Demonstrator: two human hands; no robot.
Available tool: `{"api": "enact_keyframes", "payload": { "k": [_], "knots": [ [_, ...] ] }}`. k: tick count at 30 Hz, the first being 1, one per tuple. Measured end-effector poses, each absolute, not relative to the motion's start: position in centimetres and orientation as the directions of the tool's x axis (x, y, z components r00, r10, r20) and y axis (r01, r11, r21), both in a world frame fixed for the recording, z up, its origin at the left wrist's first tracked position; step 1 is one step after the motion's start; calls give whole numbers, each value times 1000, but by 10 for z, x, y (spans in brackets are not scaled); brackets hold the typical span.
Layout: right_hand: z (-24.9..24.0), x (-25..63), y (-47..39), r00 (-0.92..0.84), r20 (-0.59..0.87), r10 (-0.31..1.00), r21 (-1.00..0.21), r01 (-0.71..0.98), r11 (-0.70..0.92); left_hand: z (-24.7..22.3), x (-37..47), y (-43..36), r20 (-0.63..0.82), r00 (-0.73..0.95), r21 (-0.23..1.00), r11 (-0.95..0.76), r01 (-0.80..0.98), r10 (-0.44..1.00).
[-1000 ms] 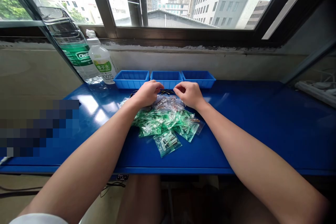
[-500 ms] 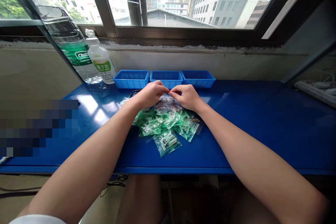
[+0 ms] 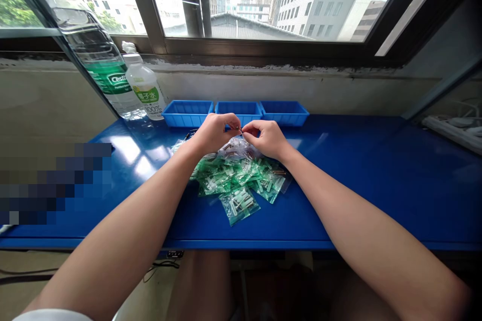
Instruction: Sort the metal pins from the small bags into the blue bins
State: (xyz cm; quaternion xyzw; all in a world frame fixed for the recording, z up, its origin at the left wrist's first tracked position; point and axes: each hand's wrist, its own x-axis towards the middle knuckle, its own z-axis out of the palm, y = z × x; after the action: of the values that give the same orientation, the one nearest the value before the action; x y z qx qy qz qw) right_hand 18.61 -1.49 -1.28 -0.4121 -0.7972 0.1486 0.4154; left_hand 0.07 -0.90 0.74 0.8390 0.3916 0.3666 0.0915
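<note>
My left hand (image 3: pixel 216 133) and my right hand (image 3: pixel 266 139) meet fingertip to fingertip above a heap of small plastic bags. Both are closed in a pinch around something tiny and dark between them, too small to name. Beneath them lie clear bags (image 3: pixel 239 148) with brownish, screw-like pieces inside. Closer to me the heap turns to green-tinted bags (image 3: pixel 222 176). One green bag (image 3: pixel 240 205) at the front shows white plugs and metal screws through its film. Some dark thin pieces lie behind my left hand, partly hidden by it.
Three blue bins (image 3: pixel 188 113) stand in a row against the wall behind my hands. At the back left are a large water bottle (image 3: pixel 109 77) and a smaller white bottle (image 3: pixel 145 88). The blue table (image 3: pixel 369 180) ends at a front edge above my legs. A white power strip (image 3: pixel 452 128) lies far right.
My left hand's fingers have lifted and spread slightly, leaving a small gap where the fingertips met, with the tiny dark thing now showing. The heap and bins are unmoved.
</note>
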Motion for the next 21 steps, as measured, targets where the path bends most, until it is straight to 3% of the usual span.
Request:
{"api": "enact_keyframes", "payload": {
  "k": [5, 11, 21],
  "knots": [
    [-15, 186, -13, -347, 539, 767, -612, 464, 640, 7, 1, -7, 616, 475, 442, -775, 451, 628],
    [-18, 186, -11, -438, 526, 729, -605, 410, 683, 7, 0, -6, 624, 451, 431, -762, 483, 638],
    [-20, 201, 3, -54, 582, 811, -649, 569, 504, 1, -5, 0, 535, 388, 372, -622, 689, 750]
  ]
}}
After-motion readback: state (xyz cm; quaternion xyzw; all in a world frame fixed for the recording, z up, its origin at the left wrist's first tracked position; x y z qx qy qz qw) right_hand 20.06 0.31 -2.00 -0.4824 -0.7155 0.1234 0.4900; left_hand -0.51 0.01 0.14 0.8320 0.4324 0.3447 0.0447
